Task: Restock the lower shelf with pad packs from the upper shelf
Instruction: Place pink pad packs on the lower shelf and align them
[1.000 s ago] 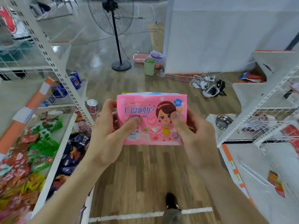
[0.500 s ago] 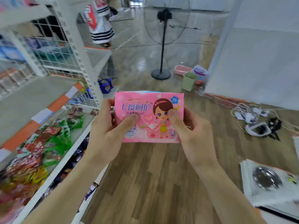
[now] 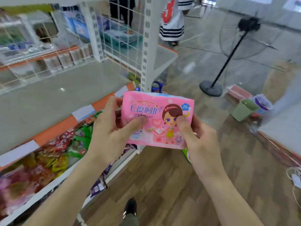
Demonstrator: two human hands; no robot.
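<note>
**Hands on pack: left hand [image 3: 107, 136] and right hand [image 3: 200, 141] grip pink plastic pad pack [image 3: 156, 115]**

Pack is at frame centre, held in the air over brown wood-plank floor [image 3: 162, 185], on no shelf. Front faces camera, printed with a cartoon girl and a 20 badge. Both thumbs are curled onto the front, with fingers wrapped round the 2 short edges. Green pack edge [image 3: 185, 153] pokes out under right hand, behind the pink one. At frame left is a grey shelf board [image 3: 48, 95] with orange edge strip; lower left, mixed colourful snack packets [image 3: 48, 157]. Blue drink cans [image 3: 157, 86] just above the pack. Black standing fan [image 3: 211, 89] is upper right, green plastic bin [image 3: 242, 110] at right.
</note>
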